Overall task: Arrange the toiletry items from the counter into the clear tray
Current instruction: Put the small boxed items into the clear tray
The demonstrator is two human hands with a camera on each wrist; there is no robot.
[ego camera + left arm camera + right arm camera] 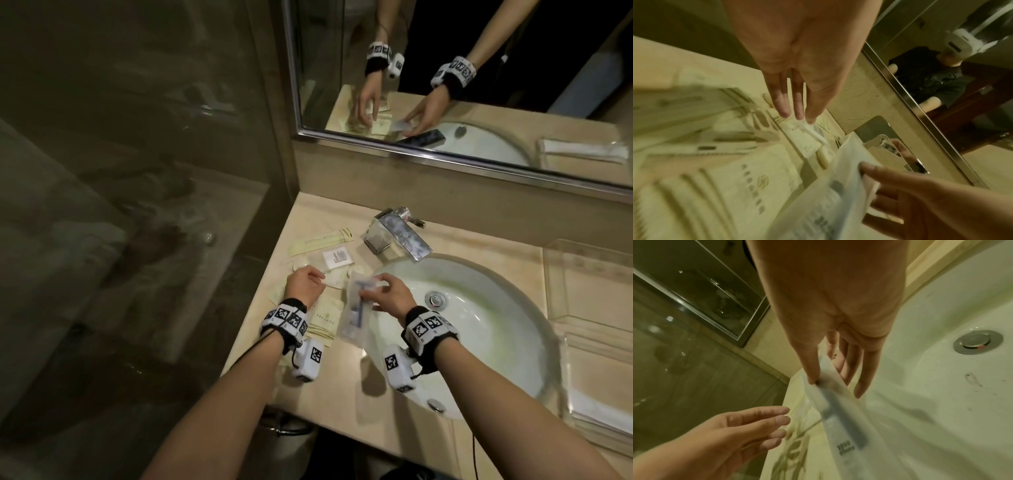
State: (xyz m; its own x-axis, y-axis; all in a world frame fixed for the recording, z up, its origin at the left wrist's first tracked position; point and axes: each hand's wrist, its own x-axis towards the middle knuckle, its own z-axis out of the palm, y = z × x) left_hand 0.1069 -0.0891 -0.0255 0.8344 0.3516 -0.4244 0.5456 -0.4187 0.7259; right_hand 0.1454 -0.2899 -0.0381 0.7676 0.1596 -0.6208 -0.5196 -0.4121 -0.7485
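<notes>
At a beige marble bathroom counter (346, 380), the right hand (390, 296) pinches the top edge of a translucent plastic packet holding a blue-handled razor (356, 308) between thumb and forefinger; the packet hangs below the fingertips over the rim of the white oval sink (486, 329), the other fingers loosely extended. The left hand (303, 284), fingers relaxed and slightly spread, hovers just beside it, its fingertips over the cream paper toiletry sachets (325, 320) scattered on the counter. The clear plastic tray (589, 284) sits well apart, beyond the sink.
</notes>
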